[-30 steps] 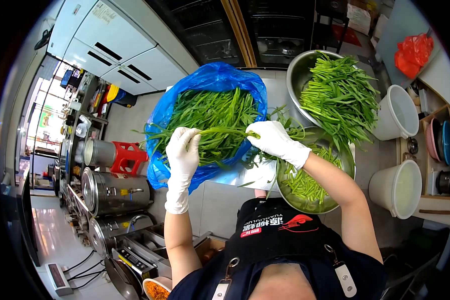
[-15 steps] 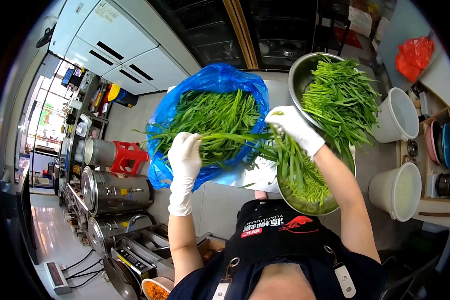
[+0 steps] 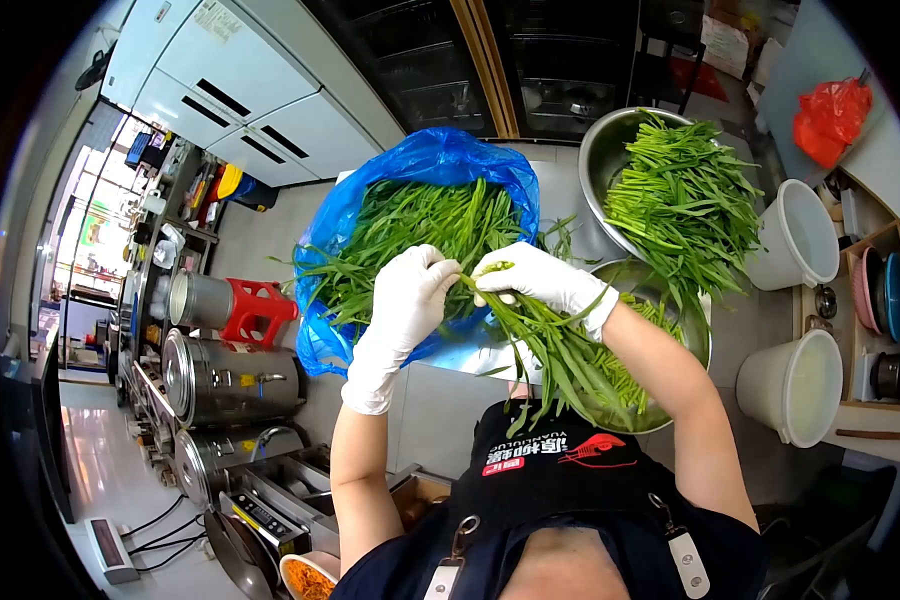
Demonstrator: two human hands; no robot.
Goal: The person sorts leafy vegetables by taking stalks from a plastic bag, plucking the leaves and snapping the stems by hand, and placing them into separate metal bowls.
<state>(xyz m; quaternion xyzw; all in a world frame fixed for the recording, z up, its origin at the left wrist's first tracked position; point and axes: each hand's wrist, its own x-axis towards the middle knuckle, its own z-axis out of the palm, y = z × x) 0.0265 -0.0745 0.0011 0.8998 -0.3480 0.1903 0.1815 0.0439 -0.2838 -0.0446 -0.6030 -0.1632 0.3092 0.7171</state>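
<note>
Both hands wear white gloves and meet over the front right of a blue plastic bag [image 3: 315, 225] full of long-leafed greens that look like water spinach [image 3: 420, 215]. My left hand [image 3: 410, 290] pinches the stem ends of a bunch of water spinach [image 3: 545, 340]. Close against it, my right hand [image 3: 535, 280] is closed around the same bunch, whose leaves hang down to the right. Under those leaves stands a metal bowl [image 3: 705, 345] with cut stem pieces [image 3: 620, 375] in it. A second metal bowl [image 3: 592, 165], farther back, is heaped with water spinach [image 3: 685, 190].
Bag and bowls rest on a shiny metal surface [image 3: 560, 185]. Two white buckets [image 3: 805, 235] [image 3: 795, 385] stand on the right, by a shelf with basins [image 3: 895, 290]. Left are a red stool [image 3: 255, 310] and large steel pots [image 3: 230, 380]. White cabinets [image 3: 235, 65] are behind.
My right hand has moved left to meet my left hand, bringing the bunch away from the near bowl. My left hand has shifted right and slightly up.
</note>
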